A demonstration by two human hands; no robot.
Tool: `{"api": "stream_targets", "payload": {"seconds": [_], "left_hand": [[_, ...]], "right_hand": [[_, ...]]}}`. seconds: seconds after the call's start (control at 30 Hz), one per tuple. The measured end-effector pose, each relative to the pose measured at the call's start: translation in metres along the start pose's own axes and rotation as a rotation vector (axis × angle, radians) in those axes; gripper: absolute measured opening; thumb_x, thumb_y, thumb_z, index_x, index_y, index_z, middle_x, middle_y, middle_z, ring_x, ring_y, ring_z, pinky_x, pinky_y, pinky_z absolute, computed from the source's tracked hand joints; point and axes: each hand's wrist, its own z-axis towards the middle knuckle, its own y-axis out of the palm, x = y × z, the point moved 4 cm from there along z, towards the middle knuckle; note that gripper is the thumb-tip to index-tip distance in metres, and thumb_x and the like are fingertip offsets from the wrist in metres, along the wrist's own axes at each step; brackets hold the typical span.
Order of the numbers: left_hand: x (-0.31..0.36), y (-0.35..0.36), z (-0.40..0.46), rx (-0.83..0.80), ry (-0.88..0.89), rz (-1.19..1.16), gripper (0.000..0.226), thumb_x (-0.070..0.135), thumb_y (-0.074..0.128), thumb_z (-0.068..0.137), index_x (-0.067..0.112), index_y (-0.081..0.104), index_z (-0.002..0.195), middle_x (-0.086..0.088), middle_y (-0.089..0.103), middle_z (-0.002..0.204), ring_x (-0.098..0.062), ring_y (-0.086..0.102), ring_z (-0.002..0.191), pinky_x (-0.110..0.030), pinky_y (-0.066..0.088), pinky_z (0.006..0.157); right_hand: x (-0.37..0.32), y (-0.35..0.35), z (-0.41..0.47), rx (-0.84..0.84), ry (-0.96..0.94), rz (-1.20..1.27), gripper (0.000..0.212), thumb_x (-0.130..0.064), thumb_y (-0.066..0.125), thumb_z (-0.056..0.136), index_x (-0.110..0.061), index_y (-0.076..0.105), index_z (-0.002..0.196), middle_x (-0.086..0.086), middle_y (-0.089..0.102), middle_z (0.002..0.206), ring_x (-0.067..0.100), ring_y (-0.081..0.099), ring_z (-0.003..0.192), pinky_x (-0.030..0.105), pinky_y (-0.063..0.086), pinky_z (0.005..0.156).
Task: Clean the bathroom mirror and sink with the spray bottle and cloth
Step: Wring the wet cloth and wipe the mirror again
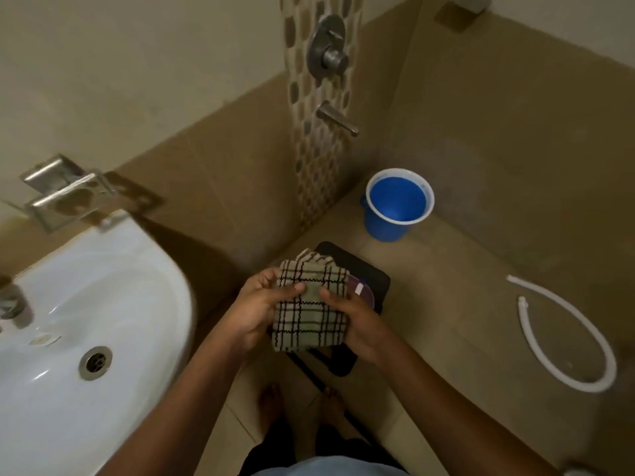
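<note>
Head view shows both hands holding the folded checked cloth [309,309] beside the sink [103,304]; left hand [256,309] fingers clamped on its left edge, right hand [354,321] thumb pressing its right side (spray bottle and mirror unseen); a loose fold could slip and drop to the floor.

The cloth [309,310] is a folded beige check with dark brown and black lines, bunched into a thick wad between my two hands, my fingers [293,289] pressed on its upper face. The white sink [103,304] sits to my left, its basin bare, metal drain open.
</note>
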Motion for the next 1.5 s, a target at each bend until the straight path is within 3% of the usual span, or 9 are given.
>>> {"api": "stream_targets", "payload": {"seconds": [0.1, 0.23, 0.4, 0.63, 0.8, 0.97, 1.1, 1.27, 1.5], "left_hand": [[-0.01, 0.003, 0.023, 0.019, -0.015, 0.163, 0.041, 0.011, 0.078, 0.078, 0.008, 0.061, 0.115, -0.009, 0.074, 0.109, -0.024, 0.073, 0.099, -0.033, 0.058, 0.074], [-0.035, -0.003, 0.063, 0.046, 0.036, 0.48, 0.029, 0.02, 0.083, 0.076, 0.011, 0.067, 0.099, -0.003, 0.074, 0.099, -0.019, 0.072, 0.092, -0.037, 0.059, 0.08], [-0.079, -0.038, 0.122, 0.177, -0.075, 0.595, 0.022, 0.023, 0.072, 0.089, 0.004, 0.066, 0.098, -0.011, 0.072, 0.09, -0.031, 0.07, 0.087, -0.04, 0.057, 0.077], [-0.124, -0.034, 0.205, 0.08, -0.043, 1.082, 0.01, 0.012, 0.062, 0.093, 0.006, 0.06, 0.1, -0.006, 0.063, 0.093, -0.02, 0.059, 0.087, -0.027, 0.044, 0.07], [-0.167, -0.021, 0.261, 0.045, -0.105, 1.103, 0.031, 0.014, 0.062, 0.091, 0.0, 0.061, 0.118, -0.018, 0.065, 0.117, -0.034, 0.061, 0.11, -0.037, 0.048, 0.092], [-0.207, -0.026, 0.307, 0.106, -0.204, 1.116, 0.066, 0.028, 0.071, 0.085, -0.002, 0.046, 0.139, -0.023, 0.056, 0.135, -0.038, 0.055, 0.124, -0.043, 0.046, 0.104], [-0.229, -0.03, 0.325, 0.118, -0.244, 1.216, 0.087, 0.04, 0.074, 0.08, -0.001, 0.035, 0.147, -0.021, 0.051, 0.142, -0.038, 0.052, 0.127, -0.045, 0.046, 0.105], [-0.239, -0.027, 0.329, 0.172, -0.177, 1.303, 0.062, 0.035, 0.069, 0.083, 0.0, 0.052, 0.132, -0.019, 0.062, 0.127, -0.035, 0.061, 0.113, -0.04, 0.052, 0.092], [-0.21, -0.014, 0.304, 0.098, -0.139, 1.072, 0.035, 0.013, 0.075, 0.079, -0.001, 0.068, 0.111, -0.018, 0.071, 0.108, -0.031, 0.066, 0.098, -0.028, 0.048, 0.074]], "right_hand": [[0.014, -0.008, 0.007, 0.036, 0.024, 0.07, 0.051, -0.029, 0.071, 0.085, -0.02, 0.059, 0.133, 0.012, 0.067, 0.127, 0.032, 0.064, 0.116, 0.054, 0.051, 0.097], [0.038, -0.031, 0.021, 0.256, 0.028, 0.07, 0.037, -0.017, 0.066, 0.092, -0.019, 0.061, 0.129, 0.009, 0.072, 0.117, 0.028, 0.07, 0.106, 0.044, 0.059, 0.08], [0.069, -0.07, 0.033, 0.544, 0.077, 0.113, 0.04, -0.013, 0.068, 0.09, -0.018, 0.059, 0.129, 0.008, 0.073, 0.114, 0.027, 0.071, 0.1, 0.039, 0.06, 0.069], [0.095, -0.102, 0.047, 0.689, 0.093, 0.058, 0.03, -0.009, 0.068, 0.09, -0.017, 0.064, 0.118, 0.011, 0.071, 0.115, 0.027, 0.07, 0.1, 0.049, 0.058, 0.086], [0.113, -0.106, 0.058, 0.699, 0.085, 0.059, 0.03, -0.011, 0.068, 0.091, -0.019, 0.065, 0.119, 0.002, 0.073, 0.11, 0.02, 0.07, 0.1, 0.034, 0.059, 0.079], [0.125, -0.109, 0.071, 0.666, 0.083, 0.045, 0.023, -0.007, 0.067, 0.09, -0.029, 0.067, 0.097, -0.01, 0.074, 0.093, 0.004, 0.072, 0.082, 0.021, 0.056, 0.065], [0.132, -0.115, 0.078, 0.649, 0.104, 0.048, 0.024, -0.005, 0.066, 0.091, -0.029, 0.067, 0.096, -0.008, 0.075, 0.094, 0.008, 0.072, 0.086, 0.025, 0.059, 0.071], [0.135, -0.123, 0.083, 0.673, 0.112, 0.042, 0.024, -0.007, 0.066, 0.091, -0.029, 0.066, 0.099, -0.006, 0.073, 0.101, 0.01, 0.07, 0.093, 0.025, 0.059, 0.075], [0.126, -0.126, 0.08, 0.679, 0.114, 0.036, 0.024, -0.009, 0.067, 0.09, -0.03, 0.065, 0.101, -0.007, 0.073, 0.1, 0.008, 0.069, 0.089, 0.022, 0.057, 0.068]]}}
